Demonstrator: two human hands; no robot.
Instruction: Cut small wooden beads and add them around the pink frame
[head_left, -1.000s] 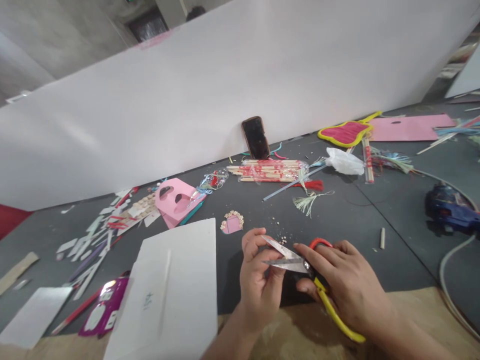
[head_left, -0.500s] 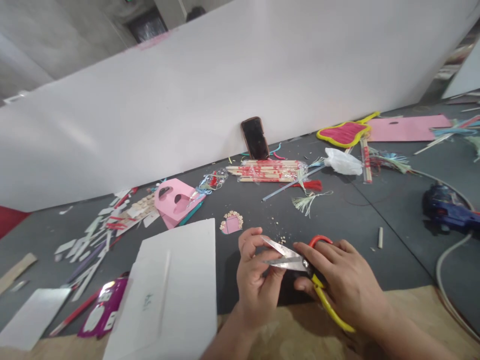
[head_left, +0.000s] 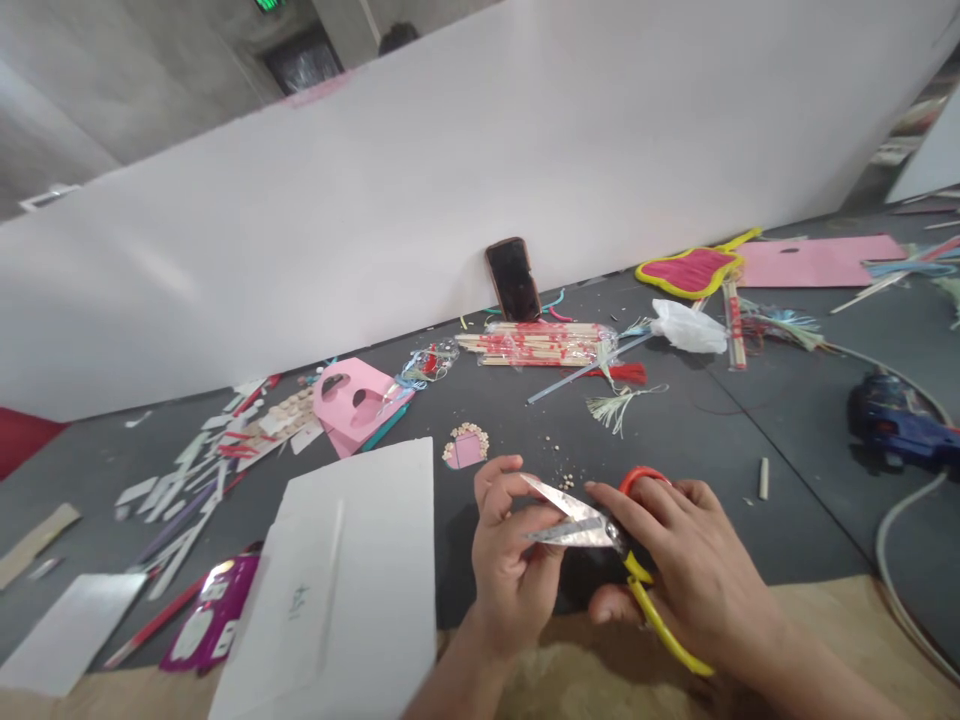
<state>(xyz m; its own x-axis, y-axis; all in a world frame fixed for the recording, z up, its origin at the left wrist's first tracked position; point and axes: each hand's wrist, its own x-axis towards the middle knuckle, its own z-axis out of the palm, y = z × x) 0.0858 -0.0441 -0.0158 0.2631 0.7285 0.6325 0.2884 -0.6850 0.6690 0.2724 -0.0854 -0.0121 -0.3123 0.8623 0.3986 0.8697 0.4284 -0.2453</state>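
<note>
My right hand (head_left: 686,560) grips scissors (head_left: 574,515) with one red and one yellow handle. Their blades are spread and point left, in front of the fingers of my left hand (head_left: 514,560). Those fingers are bent together in a pinch; whatever lies between them is hidden or too small to make out. Just beyond the blades, small pale beads or cut bits (head_left: 568,481) are scattered on the dark table. A small pink piece edged with similar bits (head_left: 467,447) rests to the upper left of my left hand.
A white board (head_left: 337,580) lies left, beside a purple packet (head_left: 214,612) and many strips. Behind are a pink cut-out (head_left: 358,395), wrapped sticks (head_left: 536,345), tassels (head_left: 615,405) and a phone (head_left: 514,280) leaning on the white partition. A blue glue gun (head_left: 900,420) with cord sits right.
The scissor blades have spread slightly wider, with the lower blade and yellow handle dropping a little. My left hand stays nearly still. The whole view has shifted slightly.
</note>
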